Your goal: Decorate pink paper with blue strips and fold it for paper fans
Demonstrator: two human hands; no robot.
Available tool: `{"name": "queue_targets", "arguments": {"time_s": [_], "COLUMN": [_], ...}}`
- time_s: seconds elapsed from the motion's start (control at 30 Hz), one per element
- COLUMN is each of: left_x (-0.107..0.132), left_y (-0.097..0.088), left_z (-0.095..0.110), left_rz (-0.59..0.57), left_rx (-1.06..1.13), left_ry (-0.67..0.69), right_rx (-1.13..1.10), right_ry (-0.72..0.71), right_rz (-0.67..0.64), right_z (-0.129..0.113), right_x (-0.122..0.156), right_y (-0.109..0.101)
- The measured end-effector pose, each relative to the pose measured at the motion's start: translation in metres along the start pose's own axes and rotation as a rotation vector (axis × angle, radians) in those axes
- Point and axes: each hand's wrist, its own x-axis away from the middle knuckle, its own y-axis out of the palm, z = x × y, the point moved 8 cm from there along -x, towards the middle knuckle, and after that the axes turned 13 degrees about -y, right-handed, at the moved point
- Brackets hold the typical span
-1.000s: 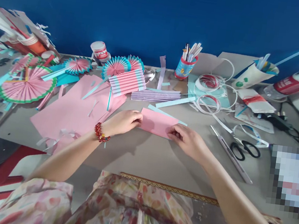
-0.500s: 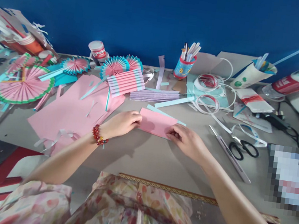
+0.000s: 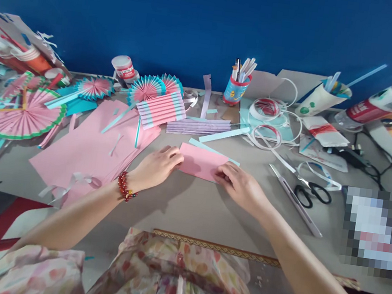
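Note:
A small pink sheet of paper point(image 3: 201, 161) lies at the middle of the desk between my hands. My left hand point(image 3: 159, 166) pinches its left end, with the fingers closed. At its right end, my right hand point(image 3: 236, 183) has its fingers closed on the lower corner. Light blue paper strips point(image 3: 224, 134) lie just behind the sheet. Farther back are a pleated purple paper point(image 3: 198, 126) and a pleated pink paper with blue ends point(image 3: 161, 109). A stack of larger pink sheets point(image 3: 96, 138) spreads out left of my left hand.
Scissors point(image 3: 309, 188) and a slim cutter point(image 3: 295, 201) lie to the right. Coiled white strips point(image 3: 266, 122), a pen holder point(image 3: 238, 87), a paper cup point(image 3: 323, 101) and a bottle point(image 3: 386, 102) line the back. Round paper fans point(image 3: 27, 112) fill the left. A blue wall point(image 3: 198, 22) rises behind.
The whole view has shifted slightly, so most things sit a little farther left. Both hands stay on the pink sheet, with almost no change in their grip.

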Motion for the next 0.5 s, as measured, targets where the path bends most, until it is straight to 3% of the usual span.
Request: {"name": "queue_targets", "arguments": {"time_s": [0.3, 0.5], "left_x": [0.004, 0.007], "left_y": [0.002, 0.01], "left_z": [-0.013, -0.01], "left_rz": [0.013, -0.001], "left_rx": [0.044, -0.017], "left_ry": [0.036, 0.092], "right_rx": [0.254, 0.38], "right_ry": [-0.163, -0.24], "right_rz": [-0.081, -0.128], "right_z": [-0.01, -0.018], "right_x": [0.006, 0.007], "right_y": [0.008, 0.014]}}
